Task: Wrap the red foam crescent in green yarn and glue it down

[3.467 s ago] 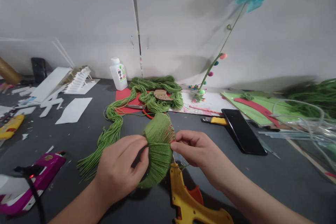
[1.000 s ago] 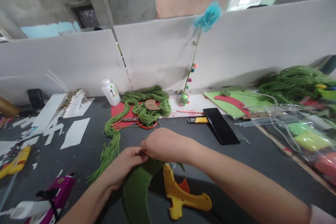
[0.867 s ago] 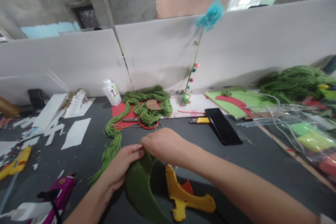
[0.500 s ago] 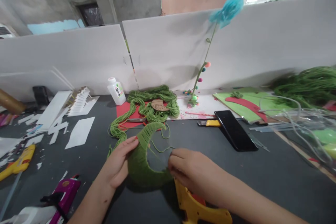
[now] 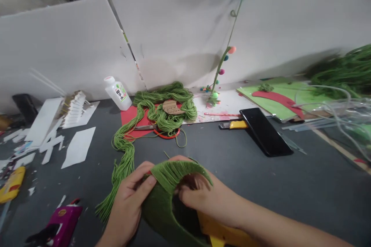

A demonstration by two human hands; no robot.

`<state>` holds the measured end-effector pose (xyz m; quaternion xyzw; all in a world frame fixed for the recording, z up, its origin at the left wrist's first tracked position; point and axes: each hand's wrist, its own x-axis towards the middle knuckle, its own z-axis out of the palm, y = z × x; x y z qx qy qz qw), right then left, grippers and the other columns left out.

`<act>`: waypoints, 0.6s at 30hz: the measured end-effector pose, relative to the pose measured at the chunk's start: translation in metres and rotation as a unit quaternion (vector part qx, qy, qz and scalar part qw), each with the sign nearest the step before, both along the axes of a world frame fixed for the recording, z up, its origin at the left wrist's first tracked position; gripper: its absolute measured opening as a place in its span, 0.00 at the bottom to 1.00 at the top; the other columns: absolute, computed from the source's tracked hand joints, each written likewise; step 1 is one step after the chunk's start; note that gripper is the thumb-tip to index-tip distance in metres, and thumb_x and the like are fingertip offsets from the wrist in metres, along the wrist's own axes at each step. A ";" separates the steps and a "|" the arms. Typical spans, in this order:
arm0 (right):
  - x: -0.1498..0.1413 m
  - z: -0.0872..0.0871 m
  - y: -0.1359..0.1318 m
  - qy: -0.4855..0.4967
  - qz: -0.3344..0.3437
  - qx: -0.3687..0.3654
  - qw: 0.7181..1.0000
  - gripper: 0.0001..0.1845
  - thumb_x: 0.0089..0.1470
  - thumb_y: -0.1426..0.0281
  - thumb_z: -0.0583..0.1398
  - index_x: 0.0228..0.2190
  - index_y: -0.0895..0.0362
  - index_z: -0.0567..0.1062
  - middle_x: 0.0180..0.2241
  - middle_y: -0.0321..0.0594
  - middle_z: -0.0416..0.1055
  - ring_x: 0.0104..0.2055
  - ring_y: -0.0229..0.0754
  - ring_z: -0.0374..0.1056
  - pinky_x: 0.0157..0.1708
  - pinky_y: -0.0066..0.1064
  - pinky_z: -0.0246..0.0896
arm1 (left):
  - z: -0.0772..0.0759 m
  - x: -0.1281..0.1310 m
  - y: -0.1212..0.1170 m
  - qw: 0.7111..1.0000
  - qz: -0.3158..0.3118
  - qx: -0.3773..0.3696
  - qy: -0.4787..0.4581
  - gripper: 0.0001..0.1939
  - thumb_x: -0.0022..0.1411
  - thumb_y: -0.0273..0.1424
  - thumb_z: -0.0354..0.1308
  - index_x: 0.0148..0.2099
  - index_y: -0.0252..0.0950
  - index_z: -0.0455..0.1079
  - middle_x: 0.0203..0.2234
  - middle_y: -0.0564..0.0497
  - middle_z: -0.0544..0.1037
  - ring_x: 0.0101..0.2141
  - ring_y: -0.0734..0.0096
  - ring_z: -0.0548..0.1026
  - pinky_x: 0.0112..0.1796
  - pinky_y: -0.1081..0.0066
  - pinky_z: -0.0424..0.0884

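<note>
In the near middle, above the dark table (image 5: 208, 144), a green crescent (image 5: 158, 208) with yarn (image 5: 171, 173) round it and a bit of red (image 5: 149, 172) at the left edge. Pinched there by the left hand (image 5: 130, 200), thumb on top. Right hand (image 5: 203, 197) bent behind the far end, thumb showing in the hollow; cannot tell if holding yarn or not. Could slide off the thin tip or bunch up, if held too softly. Below and to the right, a yellow glue gun (image 5: 216, 231), partly hidden: could get bumped by the right hand, being so near, or burn skin if hot. Farther off, scissors (image 5: 145, 127) by the green yarn bundle (image 5: 168, 121), with a loose loop (image 5: 186, 138) beside: could snag if tugged. Far right, a black phone (image 5: 265, 133) beside a yellow cutter (image 5: 237, 124).
</note>
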<state>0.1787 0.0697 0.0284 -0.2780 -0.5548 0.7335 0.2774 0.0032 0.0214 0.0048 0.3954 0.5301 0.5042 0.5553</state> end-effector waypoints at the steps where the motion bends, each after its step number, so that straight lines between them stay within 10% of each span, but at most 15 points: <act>1: -0.002 -0.001 0.001 -0.003 -0.008 -0.012 1.000 0.15 0.40 0.80 0.55 0.33 0.56 0.68 0.27 0.30 0.65 0.28 0.34 0.62 0.29 0.23 0.58 | -0.001 0.000 0.000 1.000 -0.001 -0.009 0.003 0.07 0.56 0.36 0.60 0.37 0.41 0.76 0.29 0.55 0.72 0.32 0.73 0.69 0.34 0.78 0.65; 7: -0.007 -0.010 0.006 -0.057 -0.062 0.043 0.996 0.06 0.50 0.70 0.57 0.28 0.56 0.74 0.28 0.34 0.73 0.34 0.38 0.68 0.35 0.26 0.63 | -0.005 0.001 0.000 0.998 0.030 -0.052 -0.007 0.10 0.52 0.38 0.62 0.36 0.40 0.74 0.29 0.54 0.73 0.32 0.69 0.71 0.33 0.75 0.67; 11: -0.001 -0.010 0.004 -0.122 -0.093 0.211 0.965 0.06 0.51 0.72 0.57 0.26 0.58 0.73 0.25 0.35 0.71 0.28 0.36 0.66 0.29 0.24 0.60 | 0.001 0.001 -0.001 0.995 0.022 0.036 0.094 0.07 0.50 0.36 0.63 0.33 0.41 0.74 0.29 0.52 0.75 0.33 0.65 0.72 0.34 0.72 0.68; 18: 0.016 -0.004 -0.001 -0.107 0.003 0.649 0.753 0.21 0.63 0.69 0.41 0.40 0.63 0.71 0.19 0.38 0.68 0.18 0.39 0.58 0.17 0.32 0.48 | 0.008 0.000 -0.028 0.936 0.060 0.269 0.217 0.13 0.55 0.36 0.60 0.44 0.58 0.73 0.33 0.53 0.81 0.34 0.60 0.76 0.38 0.62 0.70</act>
